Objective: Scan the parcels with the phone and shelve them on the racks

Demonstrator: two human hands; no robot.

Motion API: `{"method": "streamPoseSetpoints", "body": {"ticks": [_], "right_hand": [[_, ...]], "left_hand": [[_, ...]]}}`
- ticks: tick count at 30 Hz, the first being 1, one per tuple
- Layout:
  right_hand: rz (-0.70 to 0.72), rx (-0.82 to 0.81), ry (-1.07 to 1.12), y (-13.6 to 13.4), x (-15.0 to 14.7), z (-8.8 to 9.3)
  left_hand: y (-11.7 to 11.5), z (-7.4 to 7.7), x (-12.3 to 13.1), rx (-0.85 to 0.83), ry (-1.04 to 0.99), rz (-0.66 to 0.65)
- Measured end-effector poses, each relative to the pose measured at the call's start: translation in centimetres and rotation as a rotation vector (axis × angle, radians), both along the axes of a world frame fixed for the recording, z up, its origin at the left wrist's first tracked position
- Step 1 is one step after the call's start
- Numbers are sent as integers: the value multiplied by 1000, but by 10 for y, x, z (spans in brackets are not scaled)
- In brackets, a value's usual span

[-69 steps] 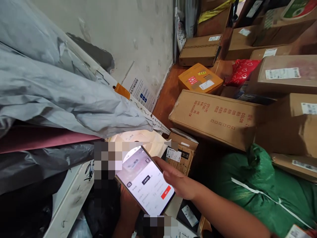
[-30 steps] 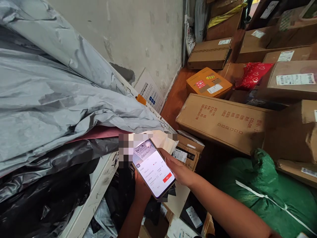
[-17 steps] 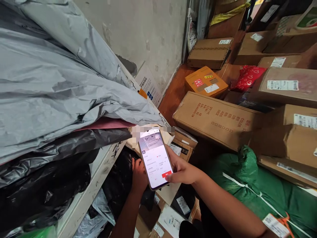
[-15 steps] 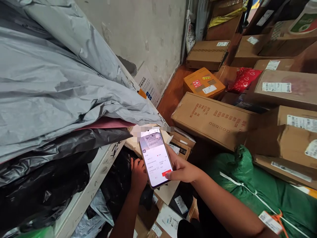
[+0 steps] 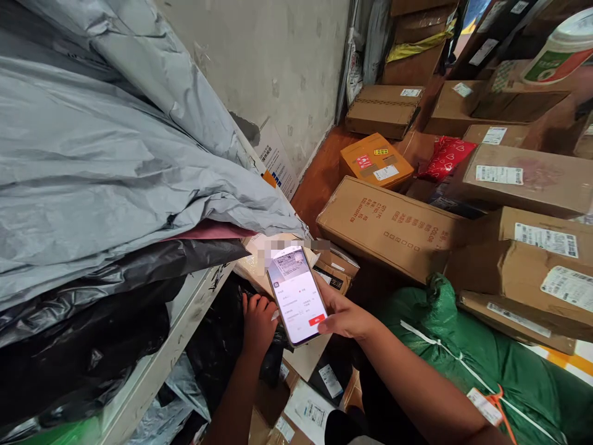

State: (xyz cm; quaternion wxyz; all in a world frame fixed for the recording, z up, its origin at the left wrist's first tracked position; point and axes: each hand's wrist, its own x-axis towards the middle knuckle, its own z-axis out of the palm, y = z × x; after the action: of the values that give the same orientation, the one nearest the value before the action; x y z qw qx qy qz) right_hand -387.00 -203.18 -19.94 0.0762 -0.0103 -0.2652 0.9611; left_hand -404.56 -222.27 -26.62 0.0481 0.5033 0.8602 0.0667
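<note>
My right hand (image 5: 345,314) is wrapped round a smartphone (image 5: 296,296), its thumb beside a red button low on the lit screen. A parcel label shows in the upper part of that screen, with lines of text below it. My left hand (image 5: 259,321) is to the left of the phone, its fingers curled over a black plastic bag (image 5: 217,346). Part of this grip is hidden by the phone. Behind the phone lies a pale parcel (image 5: 252,262), partly covered by it.
Grey plastic parcels (image 5: 115,167) and black ones (image 5: 92,340) fill a white-edged shelf (image 5: 162,352) on the left. Right of me stand a long carton (image 5: 384,228), an orange box (image 5: 377,159), stacked cartons (image 5: 528,167) and a green tied sack (image 5: 500,364). Labelled packages (image 5: 308,408) lie below.
The phone has shifted slightly right and its screen shows much the same page. My left hand's fingers show a little more beside it. The view has turned slightly, moving the cartons leftward.
</note>
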Motion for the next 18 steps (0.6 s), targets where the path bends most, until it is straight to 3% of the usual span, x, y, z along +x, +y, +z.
{"method": "streamPoseSetpoints", "body": {"ticks": [4,9,12,14,16,18], "right_hand": [[-16,-280,-172,-4,26,-32],[-219,-271,-627,-38,48,-111],[-252,-261,-780,-86,34,-152],[-240,-256,-852,-123,13,-169],[-222,-243,-899,-154,-11,-178],[-219,-216,-909,-175,-32,-183]], "left_hand": [[1,7,3,-78,97,-77],[7,5,3,81,124,83],[17,6,-1,201,127,251],[17,10,2,252,91,315],[1,12,19,306,32,355],[-34,7,54,385,-44,428]]}}
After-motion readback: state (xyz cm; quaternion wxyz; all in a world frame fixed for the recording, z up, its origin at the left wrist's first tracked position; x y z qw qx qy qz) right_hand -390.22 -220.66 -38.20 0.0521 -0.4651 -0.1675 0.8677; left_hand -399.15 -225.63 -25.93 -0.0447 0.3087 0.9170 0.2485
